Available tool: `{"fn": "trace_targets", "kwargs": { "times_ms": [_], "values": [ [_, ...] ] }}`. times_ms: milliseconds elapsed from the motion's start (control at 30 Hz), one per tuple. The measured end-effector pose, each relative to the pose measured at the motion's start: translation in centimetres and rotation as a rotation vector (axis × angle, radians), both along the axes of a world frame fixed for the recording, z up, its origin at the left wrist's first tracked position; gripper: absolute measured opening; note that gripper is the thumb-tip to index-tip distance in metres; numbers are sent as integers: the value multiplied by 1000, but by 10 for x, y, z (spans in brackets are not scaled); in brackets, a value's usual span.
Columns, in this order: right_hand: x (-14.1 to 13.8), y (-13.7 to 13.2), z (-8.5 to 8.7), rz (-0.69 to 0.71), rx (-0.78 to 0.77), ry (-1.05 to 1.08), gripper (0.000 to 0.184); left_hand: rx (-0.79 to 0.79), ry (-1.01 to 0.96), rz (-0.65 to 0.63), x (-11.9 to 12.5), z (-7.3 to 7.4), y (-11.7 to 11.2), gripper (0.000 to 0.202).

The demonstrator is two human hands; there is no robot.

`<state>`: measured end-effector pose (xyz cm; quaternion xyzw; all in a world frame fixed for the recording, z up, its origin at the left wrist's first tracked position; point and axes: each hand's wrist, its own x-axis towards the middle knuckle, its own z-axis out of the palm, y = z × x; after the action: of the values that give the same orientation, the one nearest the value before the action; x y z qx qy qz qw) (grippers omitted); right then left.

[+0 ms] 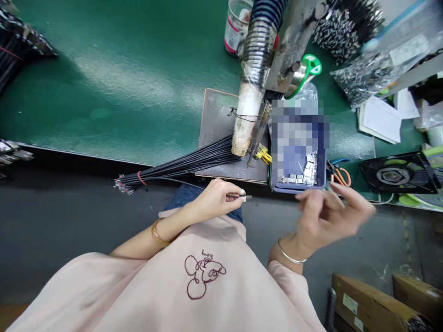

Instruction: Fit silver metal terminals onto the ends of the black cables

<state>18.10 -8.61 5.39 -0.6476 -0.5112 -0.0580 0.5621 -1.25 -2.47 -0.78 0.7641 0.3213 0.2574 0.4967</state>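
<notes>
My left hand (216,199) is pinched on the end of a thin black wire (242,197) with a small metal tip, just below the bench edge. My right hand (328,216) is blurred by motion, fingers partly spread, in front of a blue tray (321,170) that holds small silver metal parts (306,173). A bundle of black wires (180,167), tied with a red band, lies over the bench edge onto a dark plate (216,120). A white nozzle (246,117) on a ribbed hose hangs over that plate.
The green bench (121,83) runs across the top. On it are a can (237,25), a green tape roll (309,67), bags of metal parts (363,74), papers (382,117), orange scissors (341,175) and a small black fan (398,174). Cardboard boxes (374,299) sit on the floor at right.
</notes>
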Motion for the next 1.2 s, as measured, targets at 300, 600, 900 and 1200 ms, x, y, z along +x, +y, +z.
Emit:
{"fn": "trace_targets", "kwargs": {
  "times_ms": [300, 600, 900, 1200],
  "values": [
    [48, 53, -34, 63, -625, -250, 13, 567, 95, 400, 2, -6, 31, 19],
    [61, 65, -32, 66, -512, -128, 15, 745, 100, 360, 5, -15, 36, 26],
    [20, 25, -20, 55, -190, -20, 16, 374, -173, 216, 3, -7, 12, 19],
    [-38, 16, -44, 322, -85, -84, 13, -392, -297, 130, 0, 14, 24, 18]
  ]
}}
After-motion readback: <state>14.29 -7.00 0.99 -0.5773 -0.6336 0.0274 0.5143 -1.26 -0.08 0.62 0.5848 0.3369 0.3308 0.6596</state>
